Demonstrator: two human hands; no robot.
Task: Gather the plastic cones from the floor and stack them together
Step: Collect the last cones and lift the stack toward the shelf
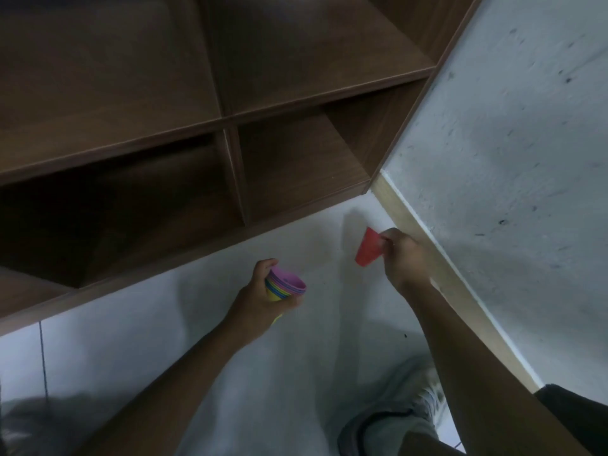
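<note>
At about five o'clock a bent knee in grey trousers (388,429) and a pale shoe (431,399) are being seen, blurred, over the white tiled floor (138,324). Just past them, near the centre of the view, a nested stack of cones (285,286) is being gripped by the left hand (263,301), whose fingers are being curled round its side; a purple cone is lying on top, with blue, green and yellow rims showing beneath it. The stack is being held clear of the floor and tilted toward two o'clock. At about two o'clock from it, well apart, a single red cone (370,247) is being pinched at its narrow end by the fingers of the right hand (403,255), its wide mouth turned down toward seven o'clock. Just beside that hand, a light wooden skirting board (460,291) is being seen at the foot of a grey wall (513,166). Farthest off, from nine to twelve o'clock, the compartments of a dark wooden shelf unit (230,133) are being shown.
</note>
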